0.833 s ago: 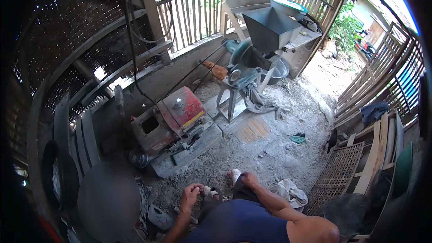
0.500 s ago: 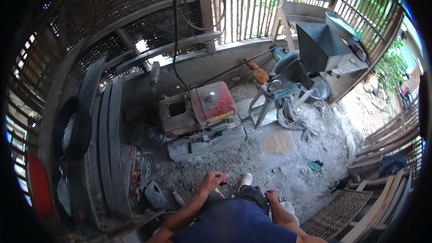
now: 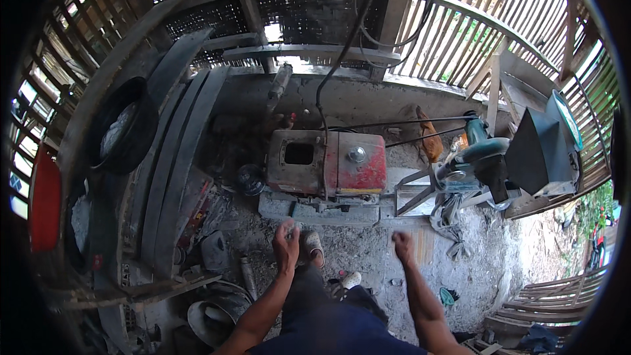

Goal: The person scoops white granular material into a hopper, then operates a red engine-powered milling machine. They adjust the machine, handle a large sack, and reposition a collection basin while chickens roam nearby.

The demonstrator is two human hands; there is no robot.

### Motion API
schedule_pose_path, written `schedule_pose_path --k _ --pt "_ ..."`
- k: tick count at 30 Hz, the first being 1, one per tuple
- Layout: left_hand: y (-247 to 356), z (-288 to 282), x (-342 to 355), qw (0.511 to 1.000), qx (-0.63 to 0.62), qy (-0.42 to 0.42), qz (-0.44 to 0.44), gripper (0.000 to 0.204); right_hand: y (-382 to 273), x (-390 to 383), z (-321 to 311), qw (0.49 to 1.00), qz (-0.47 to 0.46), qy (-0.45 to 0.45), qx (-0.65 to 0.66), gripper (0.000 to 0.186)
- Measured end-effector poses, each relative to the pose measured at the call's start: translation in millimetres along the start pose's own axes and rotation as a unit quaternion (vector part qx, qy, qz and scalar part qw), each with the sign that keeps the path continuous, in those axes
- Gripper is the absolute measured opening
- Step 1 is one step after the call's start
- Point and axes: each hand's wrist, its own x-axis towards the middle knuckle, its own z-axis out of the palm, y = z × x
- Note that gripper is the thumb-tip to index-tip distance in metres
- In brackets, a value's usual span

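My left hand (image 3: 286,244) is raised in front of me, left of my foot and just short of the engine's base. Its fingers are curled; whatever they may hold is too small to make out. My right hand (image 3: 403,248) is closed, held over the floor near a slatted wooden piece (image 3: 422,244); its palm is hidden. Ahead stands a red, dusty engine (image 3: 360,164) with a round metal cap and a square opening on top. Belts (image 3: 420,120) run from it to a green mill (image 3: 478,151) with a dark metal hopper (image 3: 540,151) at the right.
A brown chicken (image 3: 430,139) stands behind the belts. Long boards (image 3: 161,177), a black basin (image 3: 141,125) and a red basin (image 3: 45,204) are at the left. A grey jug (image 3: 214,251) sits on the floor. A grey cloth (image 3: 448,220) hangs below the mill. A green slipper (image 3: 447,297) lies right.
My view has turned left and moved closer to the engine. My right hand has come up and forward from beside my body. One foot has stepped ahead.
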Motion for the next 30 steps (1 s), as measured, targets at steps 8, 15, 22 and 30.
schedule_pose_path --k 8,15,22,30 --pt "-11.9 49.7 179.7 0.951 0.148 0.244 0.123 0.042 -178.7 191.6 -0.8 0.979 -0.179 0.047 -0.089 0.024" --pt "-47.1 96.8 263.0 0.886 0.333 0.321 0.018 0.051 -215.0 348.2 32.2 0.901 -0.355 0.014 -0.25 0.019" --pt "-63.8 113.0 269.0 0.838 0.39 0.38 0.045 0.06 -192.4 473.5 103.6 0.848 -0.305 -0.195 -0.387 0.031" --pt "-57.9 117.4 273.8 0.812 0.415 0.406 0.057 0.061 -186.5 482.7 95.8 0.825 -0.282 -0.303 -0.386 0.062"
